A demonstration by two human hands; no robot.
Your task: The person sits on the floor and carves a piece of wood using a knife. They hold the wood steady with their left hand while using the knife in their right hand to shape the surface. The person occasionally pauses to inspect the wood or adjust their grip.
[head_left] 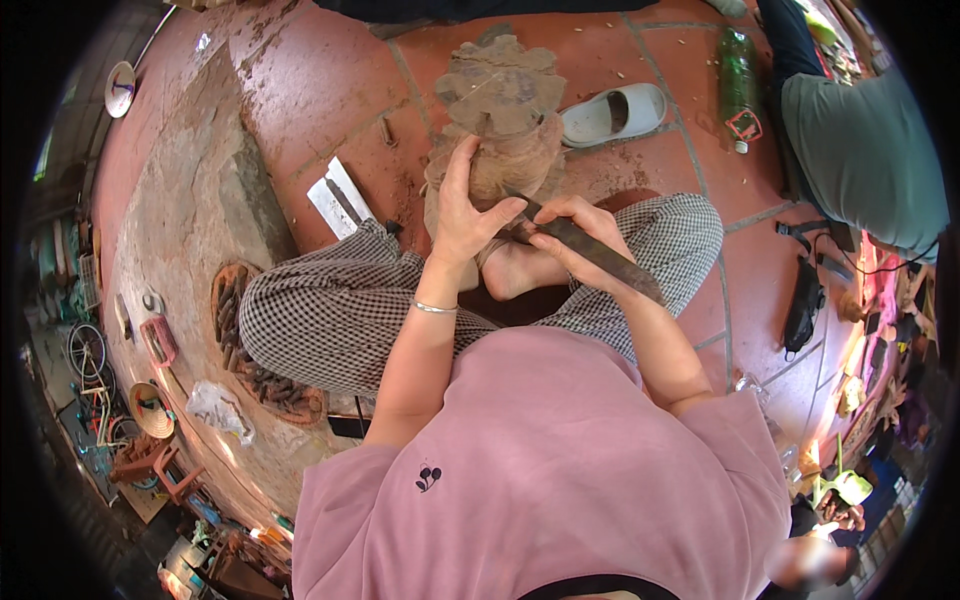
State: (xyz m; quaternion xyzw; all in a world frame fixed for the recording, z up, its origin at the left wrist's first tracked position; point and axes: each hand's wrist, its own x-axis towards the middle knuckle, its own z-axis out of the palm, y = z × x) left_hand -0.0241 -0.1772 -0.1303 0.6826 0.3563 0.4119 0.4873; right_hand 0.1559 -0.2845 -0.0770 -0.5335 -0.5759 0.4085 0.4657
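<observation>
Person sat cross-legged on the red tile floor [330, 80], wood carving [500, 110] propped upright against the bare foot [515, 268], likely to keep it from rocking. Left hand [465, 215] pressed flat on the carving's lower side, grip released, bracing it. Right hand [575, 235] clenched around a long dark chisel [590, 250], blade tip angled into the wood by the left thumb, apparently as a guide. White slipper [615, 112] and green bottle [738, 85] lay behind.
</observation>
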